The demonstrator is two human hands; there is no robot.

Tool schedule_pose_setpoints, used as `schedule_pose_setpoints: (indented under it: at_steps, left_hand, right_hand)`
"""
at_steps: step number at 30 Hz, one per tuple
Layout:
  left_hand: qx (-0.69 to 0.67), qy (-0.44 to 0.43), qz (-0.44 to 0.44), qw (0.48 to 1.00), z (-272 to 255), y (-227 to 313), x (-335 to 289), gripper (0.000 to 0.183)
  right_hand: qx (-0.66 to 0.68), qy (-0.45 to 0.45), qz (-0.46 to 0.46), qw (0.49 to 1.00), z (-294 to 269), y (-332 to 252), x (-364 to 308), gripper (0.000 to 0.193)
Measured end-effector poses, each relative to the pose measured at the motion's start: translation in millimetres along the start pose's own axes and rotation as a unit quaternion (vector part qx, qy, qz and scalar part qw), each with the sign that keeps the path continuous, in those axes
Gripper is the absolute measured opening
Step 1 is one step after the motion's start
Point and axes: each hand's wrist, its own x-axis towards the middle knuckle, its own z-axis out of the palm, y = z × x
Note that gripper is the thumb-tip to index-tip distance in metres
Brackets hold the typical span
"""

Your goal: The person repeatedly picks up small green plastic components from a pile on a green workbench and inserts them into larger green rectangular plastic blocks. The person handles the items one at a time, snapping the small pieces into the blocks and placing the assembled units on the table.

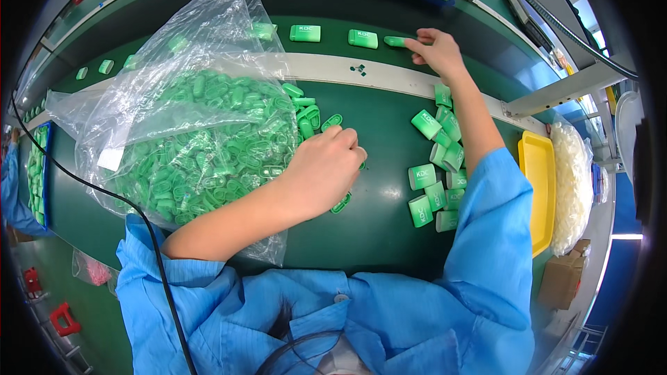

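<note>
Hands are working apart on the green surface [375,229]. The left hand [325,167] is resting curled, knuckles up, at the mouth of the clear bag [187,97] full of small green loops, with a few loose loops [332,122] lying just beside it; whether its fingers are pinching one is hard to tell from here. The right hand [438,50] is reaching out to the far belt [326,45], fingertips pressing on a green case [395,41] at the end of a spaced row. A heap of cases [438,173] is lying near the right forearm, with a yellow tray [536,187] beyond it. The cases are looking light, stiff and smooth, probably a little slippery, so pinching across the short sides should be holding best. The loops seem thin and apt to tangle, best lifted singly by the rim.
</note>
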Motion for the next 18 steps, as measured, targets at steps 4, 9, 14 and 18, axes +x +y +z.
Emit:
schedule_pose_setpoints:
  at_steps: [4, 9, 14, 18]
  left_hand:
    - [-0.098, -0.001, -0.035, 0.995, 2.8, -0.3, 2.9, 0.020]
    - [-0.226, 0.012, -0.034, 0.974, -3.2, -8.5, 10.5, 0.034]
    - [-0.529, -0.117, -0.189, 0.819, -10.9, -20.4, 21.4, 0.035]
    - [-0.602, -0.092, -0.213, 0.764, -14.8, -22.3, 22.2, 0.036]
  right_hand:
    - [-0.080, -0.159, -0.114, 0.977, -37.7, -9.4, -45.2, 0.032]
    - [-0.225, -0.248, -0.286, 0.898, -63.5, -17.4, -166.5, 0.028]
    - [-0.234, -0.202, -0.261, 0.914, -59.0, -10.6, -186.9, 0.033]
    - [-0.017, -0.205, -0.126, 0.970, -34.8, -35.2, -182.4, 0.027]
